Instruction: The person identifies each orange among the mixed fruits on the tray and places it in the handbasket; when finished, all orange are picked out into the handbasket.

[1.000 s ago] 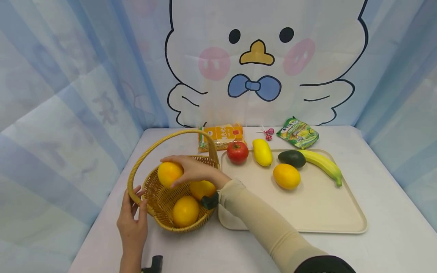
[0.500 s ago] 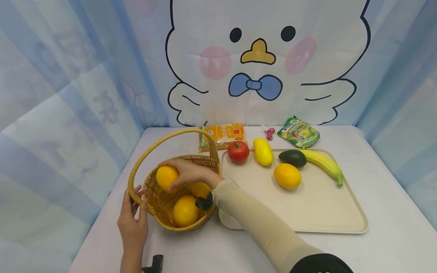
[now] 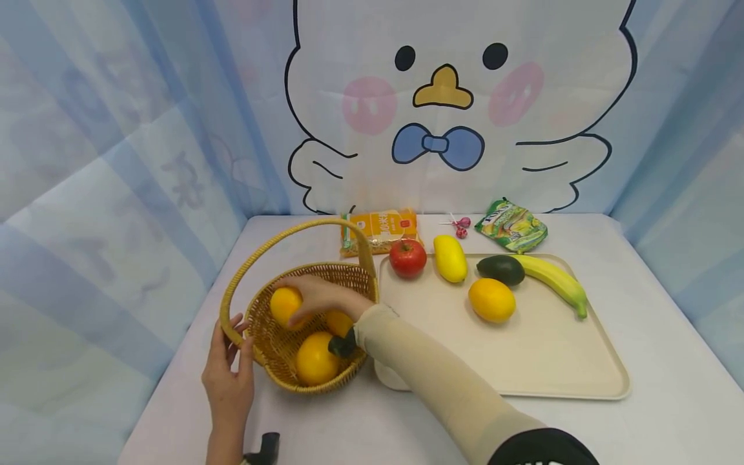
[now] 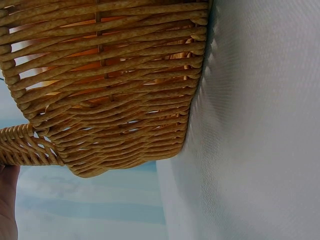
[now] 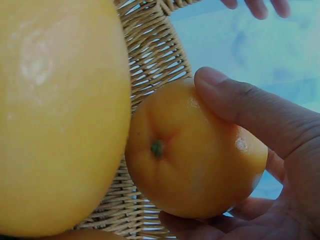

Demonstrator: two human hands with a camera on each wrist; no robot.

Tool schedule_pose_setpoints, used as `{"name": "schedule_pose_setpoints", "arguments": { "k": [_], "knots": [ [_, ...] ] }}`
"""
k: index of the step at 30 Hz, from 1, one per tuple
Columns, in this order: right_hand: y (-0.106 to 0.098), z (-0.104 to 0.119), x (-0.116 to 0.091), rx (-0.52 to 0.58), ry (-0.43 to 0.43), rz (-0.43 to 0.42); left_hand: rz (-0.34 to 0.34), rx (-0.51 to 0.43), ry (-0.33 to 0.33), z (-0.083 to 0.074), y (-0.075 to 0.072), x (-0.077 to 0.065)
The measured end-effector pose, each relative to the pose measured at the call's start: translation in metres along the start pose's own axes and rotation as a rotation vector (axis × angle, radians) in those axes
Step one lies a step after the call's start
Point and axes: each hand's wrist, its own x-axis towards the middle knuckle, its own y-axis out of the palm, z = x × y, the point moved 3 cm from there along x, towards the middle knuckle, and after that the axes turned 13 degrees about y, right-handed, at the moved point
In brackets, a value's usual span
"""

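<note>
At the left of the table stands a wicker basket [image 3: 270, 349] with a tall arched handle [image 3: 244, 265]. My left hand [image 3: 228, 381] holds the base of that handle at the basket's left side. Inside the basket my right hand [image 3: 316, 297] grips an orange [image 3: 285, 307], its thumb and fingers around the fruit. The right wrist view shows the green stem end of this orange [image 5: 185, 150], with a larger yellow fruit [image 5: 60, 115] close beside it. Another round orange fruit [image 3: 316, 358] lies in the basket's front, and a further one [image 3: 338, 321] is partly hidden under the right wrist.
Right of the basket, a cream tray [image 3: 558, 361] bears a red apple [image 3: 407, 259], a yellow mango [image 3: 450, 258], a lemon [image 3: 491, 301], an avocado [image 3: 500, 270] and a banana [image 3: 555, 281]. Behind are a grain bag [image 3: 380, 232], lollipops [image 3: 462, 227] and a green packet [image 3: 511, 226].
My right hand has lowered slightly into the basket with the orange. The left hand keeps its place at the handle, and the head view has shifted a little.
</note>
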Motion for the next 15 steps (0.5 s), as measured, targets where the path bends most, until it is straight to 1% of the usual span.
{"name": "schedule_pose_setpoints", "arguments": {
  "k": [3, 5, 12, 15],
  "knots": [
    [0.003, -0.002, 0.002, 0.01, 0.025, 0.012, -0.008, -0.006, 0.021, -0.001, 0.0, 0.001],
    [0.005, -0.002, 0.003, 0.015, 0.039, 0.018, -0.007, -0.016, 0.021, 0.0, 0.0, 0.001],
    [0.013, -0.006, 0.005, 0.029, 0.087, 0.045, 0.022, -0.017, -0.023, 0.002, 0.0, -0.001],
    [0.016, -0.008, 0.007, 0.016, 0.087, 0.047, 0.016, -0.022, -0.015, 0.001, 0.0, 0.0]
  ]
}}
